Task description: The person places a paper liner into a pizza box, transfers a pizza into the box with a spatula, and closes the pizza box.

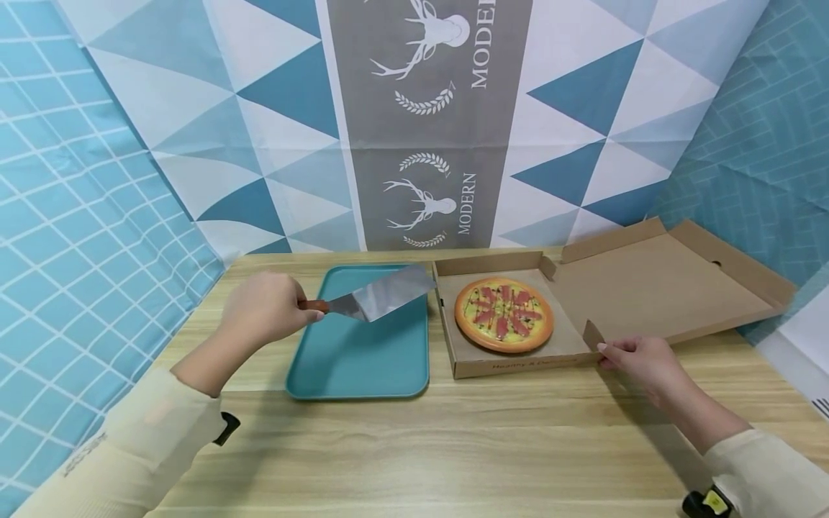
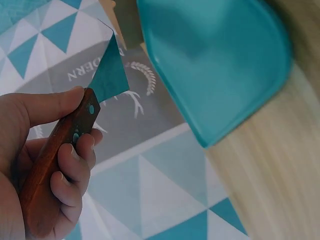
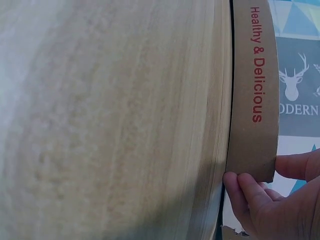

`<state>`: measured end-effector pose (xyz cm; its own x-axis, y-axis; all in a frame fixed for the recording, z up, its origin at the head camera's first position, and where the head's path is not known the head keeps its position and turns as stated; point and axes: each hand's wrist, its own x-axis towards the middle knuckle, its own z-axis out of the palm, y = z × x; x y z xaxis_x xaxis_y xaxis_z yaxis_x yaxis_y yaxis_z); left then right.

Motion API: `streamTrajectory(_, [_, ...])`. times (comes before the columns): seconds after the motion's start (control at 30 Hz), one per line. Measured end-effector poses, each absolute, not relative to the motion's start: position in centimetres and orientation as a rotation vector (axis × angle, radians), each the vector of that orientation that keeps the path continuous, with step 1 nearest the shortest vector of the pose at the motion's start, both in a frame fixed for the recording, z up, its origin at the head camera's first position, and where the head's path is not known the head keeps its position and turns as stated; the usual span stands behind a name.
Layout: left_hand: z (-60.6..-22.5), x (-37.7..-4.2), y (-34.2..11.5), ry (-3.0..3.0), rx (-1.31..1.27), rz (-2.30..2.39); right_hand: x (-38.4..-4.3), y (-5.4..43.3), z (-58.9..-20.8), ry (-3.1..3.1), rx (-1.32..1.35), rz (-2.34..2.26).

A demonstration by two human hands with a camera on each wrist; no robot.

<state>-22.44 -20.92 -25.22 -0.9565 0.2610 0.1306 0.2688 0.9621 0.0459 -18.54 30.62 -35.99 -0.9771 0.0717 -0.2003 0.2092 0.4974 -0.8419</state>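
Note:
My left hand [image 1: 264, 308] grips the wooden handle [image 2: 52, 172] of a metal spatula [image 1: 396, 291], thumb laid along the handle's top. The wide flat blade points right, over the teal tray [image 1: 363, 367], and its tip reaches the left wall of the pizza box in the head view. Inside the open cardboard pizza box [image 1: 518, 365] sits a whole round pizza [image 1: 504, 315] with red strips on a yellow top. At the box's front right corner my right hand [image 1: 637, 363] pinches the cardboard between thumb and fingers. The right wrist view shows the lettered front wall [image 3: 255, 95] beside that hand.
The box lid [image 1: 660, 288] lies folded back to the right, with its flaps raised. Wooden tabletop [image 1: 414, 453] stretches in front of tray and box. A patterned cloth backdrop [image 1: 427, 144] stands right behind the table, and blue cloth hangs at both sides.

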Motion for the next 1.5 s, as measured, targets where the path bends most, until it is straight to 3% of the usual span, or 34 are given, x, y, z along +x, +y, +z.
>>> streamTrajectory(0.9, [-30.2,-23.4,-24.4,-3.126,-0.171,-0.172,-18.6,30.7,-36.0,2.605,0.255,-1.467])
streamTrajectory(1.5, [-29.2,-24.2,-23.5,-3.273,-0.212,0.003,-18.6,30.6,-35.8,2.578,0.271,-1.48])
